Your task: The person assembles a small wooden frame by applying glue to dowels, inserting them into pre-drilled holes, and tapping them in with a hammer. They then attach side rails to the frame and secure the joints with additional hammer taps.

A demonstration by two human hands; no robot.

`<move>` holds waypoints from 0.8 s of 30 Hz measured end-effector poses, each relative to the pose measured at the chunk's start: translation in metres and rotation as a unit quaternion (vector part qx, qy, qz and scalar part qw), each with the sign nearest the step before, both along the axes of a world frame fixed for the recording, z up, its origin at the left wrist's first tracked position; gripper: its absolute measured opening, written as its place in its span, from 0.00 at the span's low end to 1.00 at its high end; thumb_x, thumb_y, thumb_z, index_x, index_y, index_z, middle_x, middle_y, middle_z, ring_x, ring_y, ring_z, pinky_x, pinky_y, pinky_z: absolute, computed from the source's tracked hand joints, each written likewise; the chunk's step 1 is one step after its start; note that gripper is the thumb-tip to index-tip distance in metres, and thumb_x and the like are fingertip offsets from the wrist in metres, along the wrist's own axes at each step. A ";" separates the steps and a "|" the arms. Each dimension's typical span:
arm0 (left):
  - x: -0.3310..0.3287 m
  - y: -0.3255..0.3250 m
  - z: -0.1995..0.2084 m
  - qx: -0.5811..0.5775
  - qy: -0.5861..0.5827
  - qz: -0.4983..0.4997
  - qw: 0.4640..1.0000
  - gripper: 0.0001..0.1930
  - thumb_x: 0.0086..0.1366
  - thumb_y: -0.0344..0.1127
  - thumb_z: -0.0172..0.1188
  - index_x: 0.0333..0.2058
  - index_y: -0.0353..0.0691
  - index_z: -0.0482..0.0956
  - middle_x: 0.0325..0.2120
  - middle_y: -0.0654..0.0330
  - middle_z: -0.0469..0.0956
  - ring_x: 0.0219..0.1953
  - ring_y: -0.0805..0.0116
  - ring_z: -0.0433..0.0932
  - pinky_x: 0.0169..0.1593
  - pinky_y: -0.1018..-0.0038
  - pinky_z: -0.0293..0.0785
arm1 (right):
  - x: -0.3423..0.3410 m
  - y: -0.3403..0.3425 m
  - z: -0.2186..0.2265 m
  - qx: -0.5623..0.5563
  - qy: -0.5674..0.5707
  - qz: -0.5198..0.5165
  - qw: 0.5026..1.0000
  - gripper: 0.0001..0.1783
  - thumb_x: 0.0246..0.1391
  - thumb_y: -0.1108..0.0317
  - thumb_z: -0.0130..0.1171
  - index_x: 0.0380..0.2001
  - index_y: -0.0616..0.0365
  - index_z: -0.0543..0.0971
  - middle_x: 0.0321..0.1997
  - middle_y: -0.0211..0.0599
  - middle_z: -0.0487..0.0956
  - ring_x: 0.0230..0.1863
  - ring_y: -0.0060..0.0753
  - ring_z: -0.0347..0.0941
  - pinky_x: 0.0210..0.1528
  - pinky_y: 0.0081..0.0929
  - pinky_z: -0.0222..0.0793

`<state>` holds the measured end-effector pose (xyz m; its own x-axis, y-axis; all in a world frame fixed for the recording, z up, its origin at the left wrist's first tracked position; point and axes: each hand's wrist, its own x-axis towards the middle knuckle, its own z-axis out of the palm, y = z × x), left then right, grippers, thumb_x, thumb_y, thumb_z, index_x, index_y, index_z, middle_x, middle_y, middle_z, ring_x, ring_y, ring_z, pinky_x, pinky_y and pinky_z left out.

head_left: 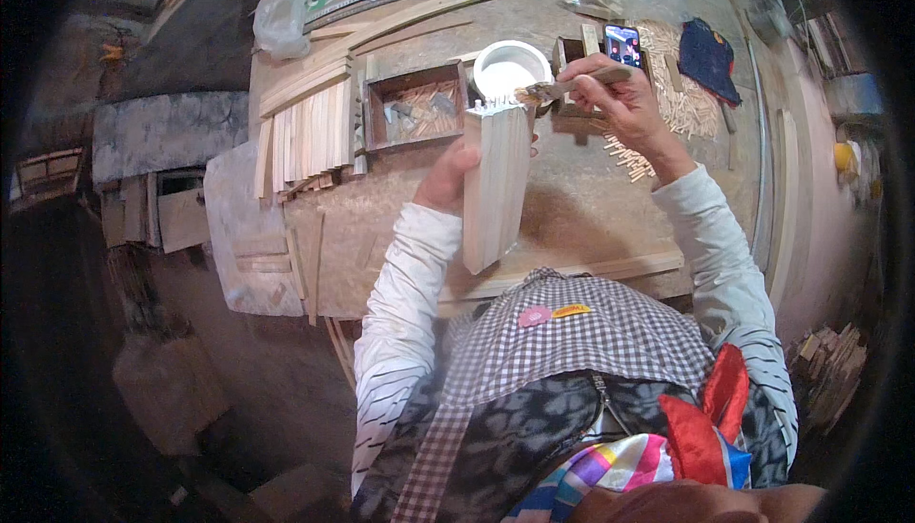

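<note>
My left hand [445,175] is closed around an upright bundle of pale wooden slats [498,185] above the workbench. White paste, probably glue, and small pegs sticking up show along the bundle's far end. In my right hand [621,104] is a brush [541,91], gripped by its handle, with its bristles at the right corner of that coated end. Just behind stands a round white tub [480,64] with white stuff inside. Part of my left hand's fingers is hidden behind the wood.
A wooden box [370,113] with small dowels lies left of the tub; another box [568,50] and a lit phone [622,44] are right. Loose dowels [701,109] spread beside a dark blue cloth [707,58]. Stacked slats [315,132] and a plastic bag [282,20] occupy the left.
</note>
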<state>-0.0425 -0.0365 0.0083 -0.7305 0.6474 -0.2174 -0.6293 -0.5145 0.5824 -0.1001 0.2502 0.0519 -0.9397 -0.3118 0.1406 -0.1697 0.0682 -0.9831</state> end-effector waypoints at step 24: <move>-0.151 -0.048 -0.024 -0.895 0.145 0.014 0.423 0.65 0.50 0.73 0.68 0.74 0.34 0.50 0.65 0.27 0.64 0.63 0.34 0.72 0.64 0.51 0.70 | 0.164 0.103 -0.123 0.251 -0.138 -0.259 0.922 0.18 0.66 0.62 0.59 0.55 0.57 0.79 0.25 0.38 0.77 0.26 0.32 0.74 0.31 0.33 0.70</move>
<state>-0.1935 -0.0843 -0.0156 -0.8960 -0.3741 -0.2394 -0.4070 0.9073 0.1057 0.0638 0.3534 -0.0710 -0.9593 0.2288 -0.1656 0.2652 0.5280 -0.8068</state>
